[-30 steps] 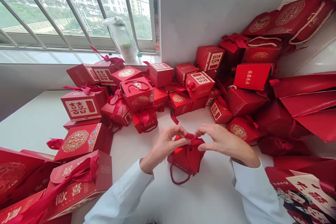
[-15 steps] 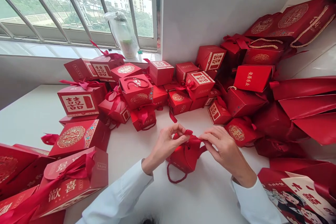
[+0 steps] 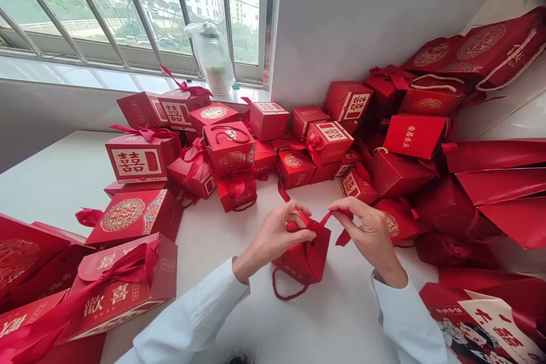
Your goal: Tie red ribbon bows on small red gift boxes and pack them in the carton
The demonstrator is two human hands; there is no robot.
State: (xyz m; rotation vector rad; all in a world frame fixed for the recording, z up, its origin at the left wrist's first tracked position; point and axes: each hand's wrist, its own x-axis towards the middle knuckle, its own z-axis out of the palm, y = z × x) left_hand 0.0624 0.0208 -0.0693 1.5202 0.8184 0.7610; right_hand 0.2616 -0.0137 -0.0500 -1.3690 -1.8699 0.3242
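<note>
A small red gift box [image 3: 307, 257] with a red cord handle stands on the white table [image 3: 68, 182] in front of me. My left hand [image 3: 275, 236] pinches the box's top flap and ribbon at its left side. My right hand [image 3: 370, 232] pinches the end of the red ribbon [image 3: 327, 218] and holds it out to the right of the box. Both arms wear white sleeves.
Many red gift boxes [image 3: 228, 148] are piled across the back of the table, and larger red bags [image 3: 478, 51] lean on the wall at the right. More red boxes [image 3: 123, 284] lie at the left front. A clear plastic bag [image 3: 211, 57] stands on the windowsill.
My right hand has pulled the ribbon away to the right, so the ribbon is drawn out from the box top. My left hand stays on the box. The view shifted slightly.
</note>
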